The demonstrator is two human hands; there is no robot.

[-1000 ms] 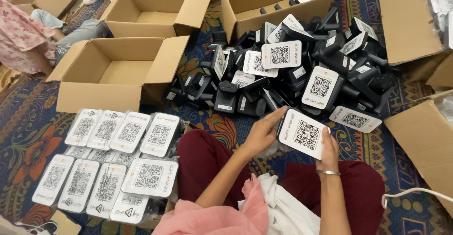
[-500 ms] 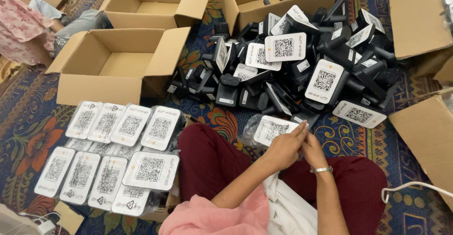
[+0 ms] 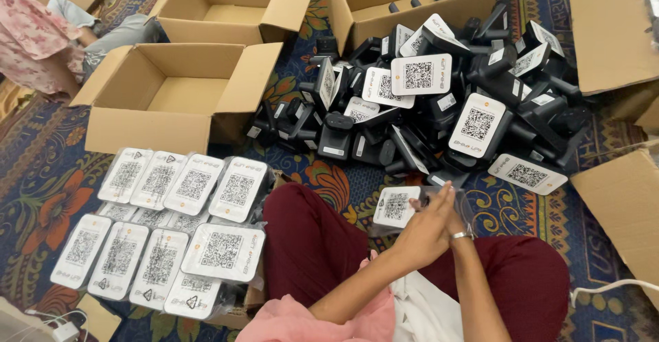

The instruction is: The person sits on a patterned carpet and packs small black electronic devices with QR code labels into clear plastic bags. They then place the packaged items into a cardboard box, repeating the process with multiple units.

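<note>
My left hand point(image 3: 420, 231) and my right hand point(image 3: 454, 213) meet just above my knees, over the carpet. Between them they hold a small black stand with a white square code card point(image 3: 396, 205), which sits inside a clear plastic bag point(image 3: 469, 203). The left hand covers most of the right, whose wrist wears a thin bracelet. The card's white face points up and to the left. Directly beyond the hands lies a big heap of the same black stands with white cards point(image 3: 439, 95).
Several bagged white cards lie in rows at my left point(image 3: 171, 225). Open cardboard boxes stand behind them point(image 3: 171, 95), point(image 3: 226, 6), at the back point(image 3: 405, 2) and on the right point(image 3: 621, 198). Another person sits at the far left point(image 3: 41, 40). A white cable point(image 3: 604, 288) lies at the lower right.
My hands have come down from in front of the heap toward my lap, bringing the white-faced stand with them. It now lies lower and flatter, inside the clear bag.
</note>
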